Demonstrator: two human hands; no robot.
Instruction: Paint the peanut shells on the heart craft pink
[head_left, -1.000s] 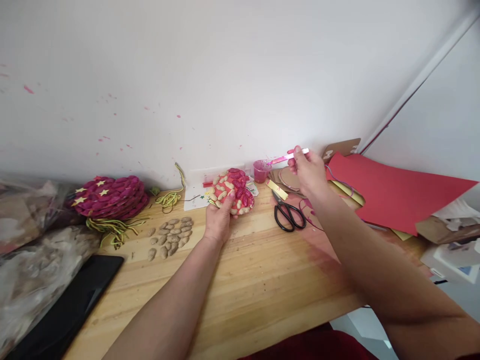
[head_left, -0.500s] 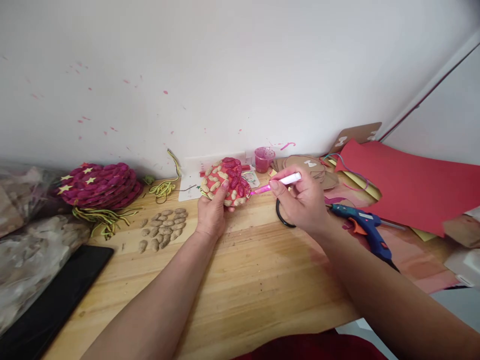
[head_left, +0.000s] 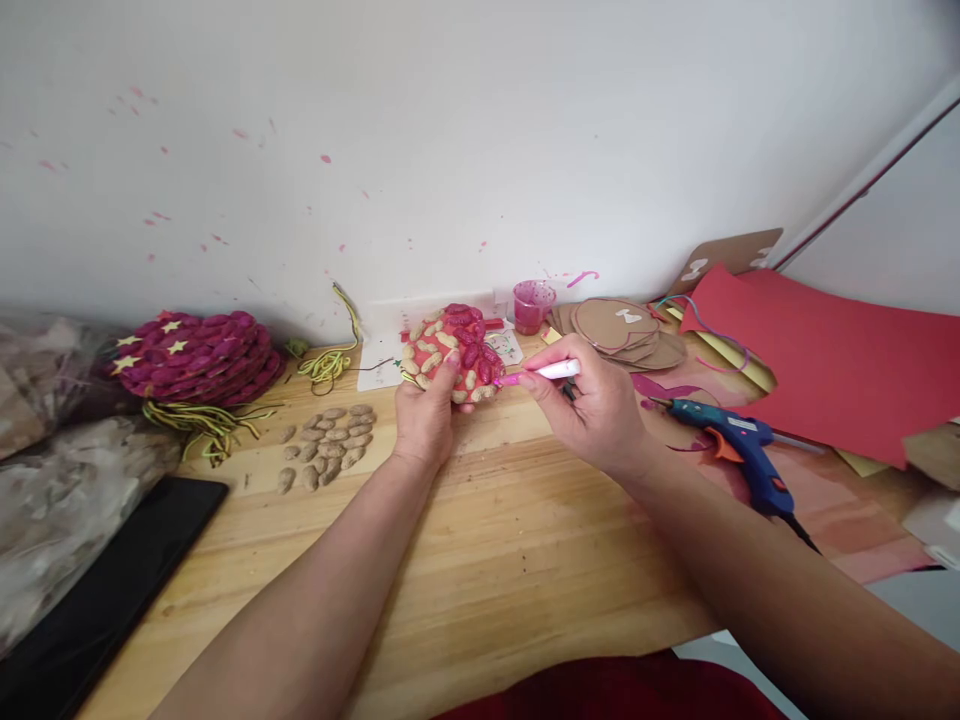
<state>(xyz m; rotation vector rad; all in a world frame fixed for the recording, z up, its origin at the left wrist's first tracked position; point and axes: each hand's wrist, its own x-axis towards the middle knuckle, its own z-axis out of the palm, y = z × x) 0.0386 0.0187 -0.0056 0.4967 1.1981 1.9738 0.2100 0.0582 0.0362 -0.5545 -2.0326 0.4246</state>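
My left hand (head_left: 427,410) grips a round red disc covered with peanuts (head_left: 454,355), its thumb on the front face. Peanuts on the upper right of the disc are painted magenta, while those on the left and bottom edge are still bare tan shells. Pinched in my right hand (head_left: 589,405) is a paintbrush (head_left: 551,371) with a white handle end and a pink-coated front. Its tip touches or nearly touches the disc's lower right edge. Behind the hands stands a clear plastic cup (head_left: 533,306) with magenta paint. Loose peanuts (head_left: 330,445) lie left of my left hand.
A stack of magenta peanut discs (head_left: 199,360) with yellow stars sits at left, near plastic bags (head_left: 82,520) and a black flat object (head_left: 150,560). At right are cardboard circles (head_left: 619,325), a blue glue gun (head_left: 750,450) and red sheets (head_left: 847,360). A paint-flecked wall (head_left: 450,150) rises behind.
My right hand and the brush have shifted slightly left and down, closer to the disc's edge. The view has moved a little; my left hand keeps its hold.
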